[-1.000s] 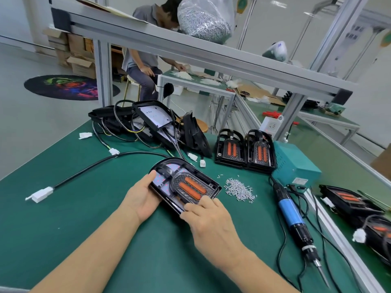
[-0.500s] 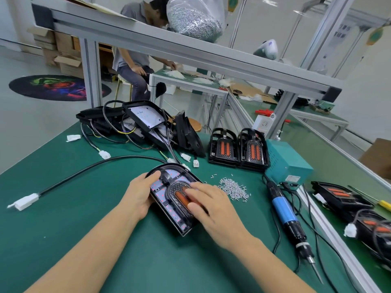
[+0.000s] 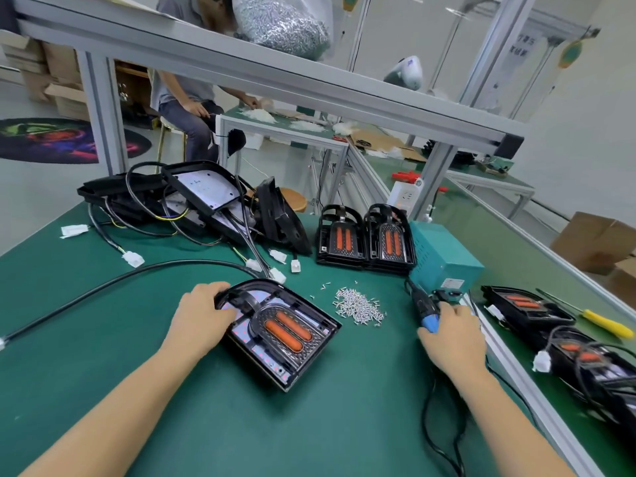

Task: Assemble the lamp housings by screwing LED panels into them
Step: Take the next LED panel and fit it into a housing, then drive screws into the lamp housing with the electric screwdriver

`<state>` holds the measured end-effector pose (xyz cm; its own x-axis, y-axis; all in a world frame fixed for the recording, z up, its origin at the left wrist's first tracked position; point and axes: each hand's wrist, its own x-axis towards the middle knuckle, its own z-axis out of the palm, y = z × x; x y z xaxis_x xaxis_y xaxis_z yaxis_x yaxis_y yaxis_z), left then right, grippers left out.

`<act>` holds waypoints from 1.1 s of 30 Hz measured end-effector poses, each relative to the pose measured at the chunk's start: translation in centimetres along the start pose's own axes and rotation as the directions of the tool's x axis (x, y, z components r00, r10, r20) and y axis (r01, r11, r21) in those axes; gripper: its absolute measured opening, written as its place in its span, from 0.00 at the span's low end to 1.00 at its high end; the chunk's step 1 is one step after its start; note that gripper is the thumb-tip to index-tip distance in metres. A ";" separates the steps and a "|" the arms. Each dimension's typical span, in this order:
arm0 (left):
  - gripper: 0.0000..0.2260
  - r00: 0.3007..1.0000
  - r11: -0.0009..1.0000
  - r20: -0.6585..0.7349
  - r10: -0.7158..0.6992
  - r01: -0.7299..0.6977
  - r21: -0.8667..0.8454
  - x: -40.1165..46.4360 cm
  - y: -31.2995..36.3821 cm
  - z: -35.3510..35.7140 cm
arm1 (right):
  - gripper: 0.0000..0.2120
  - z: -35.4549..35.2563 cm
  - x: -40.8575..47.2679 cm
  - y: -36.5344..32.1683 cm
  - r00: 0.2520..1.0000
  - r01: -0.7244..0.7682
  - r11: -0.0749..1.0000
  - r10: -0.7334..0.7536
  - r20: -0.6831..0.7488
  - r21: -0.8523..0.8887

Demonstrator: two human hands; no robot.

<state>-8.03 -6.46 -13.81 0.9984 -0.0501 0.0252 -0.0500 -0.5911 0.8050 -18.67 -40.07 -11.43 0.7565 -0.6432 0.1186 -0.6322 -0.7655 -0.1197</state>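
Black lamp housing (image 3: 282, 330) with orange strips, left hand (image 3: 203, 318) gripping it, right hand (image 3: 451, 333) grasping electric screwdriver (image 3: 425, 309)

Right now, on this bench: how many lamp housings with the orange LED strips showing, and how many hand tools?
Lamp housings with orange strips showing: 5. One under the left hand at, two stood side by side at the back, two on the right.
Electric screwdriver, under the right hand: 1
Yellow-handled screwdriver: 1
Total: 7
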 end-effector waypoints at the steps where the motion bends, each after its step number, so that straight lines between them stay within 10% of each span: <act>1: 0.19 1.000 1.000 -0.006 0.000 0.000 -0.016 0.2 0.3 -0.3 | 0.23 -0.1 0.1 0.5 0.998 -0.043 0.999 0.043 0.042 -0.001; 9: 0.10 0.932 0.930 0.105 0.347 -0.357 0.093 3.2 7.7 1.3 | 0.15 -0.5 0.4 1.6 0.974 -0.063 0.998 0.056 0.221 0.029; 15: 0.11 0.841 0.808 0.492 0.225 -0.444 0.388 6.4 10.4 6.3 | 0.18 0.9 -0.2 1.6 0.987 -0.048 0.998 0.040 0.157 0.047; 33: 0.08 0.780 0.600 0.551 0.296 -0.601 0.529 6.5 11.0 8.4 | 0.19 2.2 0.0 1.7 0.998 -0.013 0.999 0.009 0.067 0.046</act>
<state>-2.26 -20.03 -9.72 0.7502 -0.6576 -0.0688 -0.6432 -0.7500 0.1542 -19.36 -41.32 -13.75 0.7601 -0.6478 0.0508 -0.6331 -0.7559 -0.1667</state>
